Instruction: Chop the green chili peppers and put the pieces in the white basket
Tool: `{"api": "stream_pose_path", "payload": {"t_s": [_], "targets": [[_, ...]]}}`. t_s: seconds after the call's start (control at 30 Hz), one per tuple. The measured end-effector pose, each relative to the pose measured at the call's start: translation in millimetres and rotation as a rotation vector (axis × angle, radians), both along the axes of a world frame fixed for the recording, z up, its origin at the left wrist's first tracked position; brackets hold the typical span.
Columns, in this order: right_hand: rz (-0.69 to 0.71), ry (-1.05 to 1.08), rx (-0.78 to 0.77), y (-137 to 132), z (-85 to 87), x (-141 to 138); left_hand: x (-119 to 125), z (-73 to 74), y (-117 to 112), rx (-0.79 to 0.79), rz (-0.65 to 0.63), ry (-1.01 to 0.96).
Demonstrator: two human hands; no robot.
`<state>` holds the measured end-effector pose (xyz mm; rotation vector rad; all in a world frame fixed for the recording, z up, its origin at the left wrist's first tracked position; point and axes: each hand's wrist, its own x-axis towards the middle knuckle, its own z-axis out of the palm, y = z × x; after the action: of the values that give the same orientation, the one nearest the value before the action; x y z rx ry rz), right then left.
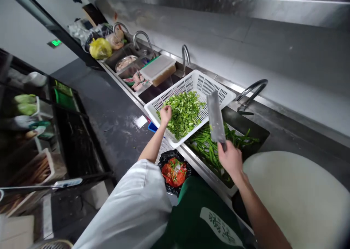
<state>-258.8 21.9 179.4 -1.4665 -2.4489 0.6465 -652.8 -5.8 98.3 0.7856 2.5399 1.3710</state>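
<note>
My right hand (230, 158) is closed round the dark handle of a cleaver (216, 117), its broad blade pointing up and away over the near right rim of a white slotted basket (210, 82). Chopped green peppers (186, 112) lie heaped in the basket's left and middle. Over their left edge is my left hand (165, 115), its fingers curled in; whether anything is between them is hidden. Whole long green peppers (207, 147) fill the sink beneath the blade, just beyond my right hand.
A round white cutting board (295, 198) sits on the right. Below the counter edge, a black-lined bin (175, 170) holds red and green scraps. Curved taps (253, 90) line the wall, and a lidded tub (158, 68) rests over the farther sinks. Shelves (73, 132) stand across the aisle.
</note>
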Motion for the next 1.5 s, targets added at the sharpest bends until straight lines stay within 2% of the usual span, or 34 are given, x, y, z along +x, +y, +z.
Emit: {"api": "stream_pose_path", "payload": {"t_s": [0.17,0.27,0.37,0.47,0.57,0.77,0.97,1.1,1.5], "targets": [[-0.355,-0.227,0.039,-49,-23.1,136,41,-13.7,-45,0.014,-0.126,0.254],[-0.497,-0.379,0.133,-71,-43.2,207,69,-25.4,-66,-0.036,-0.185,0.296],[-0.612,-0.478,0.148,-84,-67.8,260,84,-34.1,-80,-0.034,-0.160,0.281],[-0.706,-0.506,0.115,-94,-92.6,291,87,-36.4,-86,-0.024,-0.071,0.303],[-0.764,-0.475,0.085,-103,-114.6,302,86,-36.0,-86,-0.042,-0.019,0.300],[-0.833,-0.357,0.158,-118,-152.3,295,87,-39.1,-86,-0.133,0.003,0.309],[-0.810,-0.270,0.294,-123,-180.7,305,87,-37.3,-86,-0.276,-0.071,0.341],[-0.831,-0.202,0.302,-123,-188.6,306,88,-35.9,-85,-0.380,-0.092,0.372],[-0.814,-0.195,0.337,-121,-192.5,306,89,-34.0,-82,-0.529,-0.141,0.409]]}}
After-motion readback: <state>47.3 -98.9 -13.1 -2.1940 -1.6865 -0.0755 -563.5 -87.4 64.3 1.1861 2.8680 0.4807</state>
